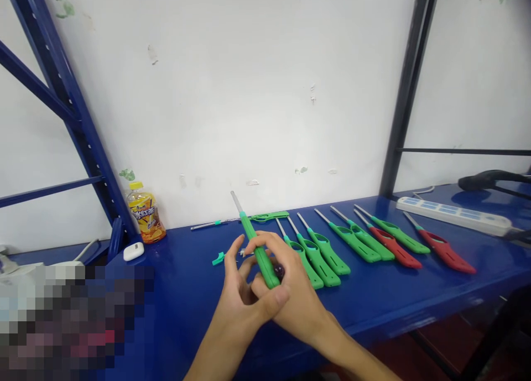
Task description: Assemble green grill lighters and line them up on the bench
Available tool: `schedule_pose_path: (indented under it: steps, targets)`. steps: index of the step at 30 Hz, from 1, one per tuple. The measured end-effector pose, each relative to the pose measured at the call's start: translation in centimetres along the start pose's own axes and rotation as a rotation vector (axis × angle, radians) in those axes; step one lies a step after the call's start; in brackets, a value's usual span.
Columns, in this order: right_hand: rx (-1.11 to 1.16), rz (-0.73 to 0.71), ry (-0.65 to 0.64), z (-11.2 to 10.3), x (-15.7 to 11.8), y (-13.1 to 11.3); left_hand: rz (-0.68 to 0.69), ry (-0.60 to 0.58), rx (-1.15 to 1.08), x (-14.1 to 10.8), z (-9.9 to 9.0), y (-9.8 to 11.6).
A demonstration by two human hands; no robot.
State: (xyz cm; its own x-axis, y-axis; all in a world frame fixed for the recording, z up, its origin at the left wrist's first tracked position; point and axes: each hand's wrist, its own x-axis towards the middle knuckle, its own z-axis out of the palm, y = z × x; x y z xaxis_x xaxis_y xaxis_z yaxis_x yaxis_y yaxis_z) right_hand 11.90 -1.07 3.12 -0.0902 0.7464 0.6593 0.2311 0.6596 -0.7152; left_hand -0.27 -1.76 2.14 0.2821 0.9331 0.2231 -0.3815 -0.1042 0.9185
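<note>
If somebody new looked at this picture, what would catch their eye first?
Likely the green lighter in the middle, in the right hand with the left hand close by. Next, the row of green and red lighters on the blue table to the right. Then the yellow-capped bottle at the left, near the wall.

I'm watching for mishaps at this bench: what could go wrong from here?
The green lighter is in the right hand, the left hand close against it; if the grip loosened, it might drop onto the table.
The small teal piece lies loose just beyond the left fingers, so a stray knock could send it off.
The nearest green lighters in the row lie right beside the right hand, which might bump them.
</note>
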Motion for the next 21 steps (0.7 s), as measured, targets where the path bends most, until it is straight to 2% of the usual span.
schedule_pose_path:
  steps: [5,16,21]
  targets:
    - [-0.002,-0.030,0.026,0.44,-0.23,0.59,-0.045,0.004,-0.028,-0.11,-0.16,0.30]
    - [0.019,-0.031,0.024,0.82,-0.42,0.21,-0.062,0.090,-0.064,-0.13,0.17,0.38]
    - [0.034,0.011,0.005,0.90,-0.43,0.16,-0.060,0.031,-0.038,0.14,-0.40,0.40]
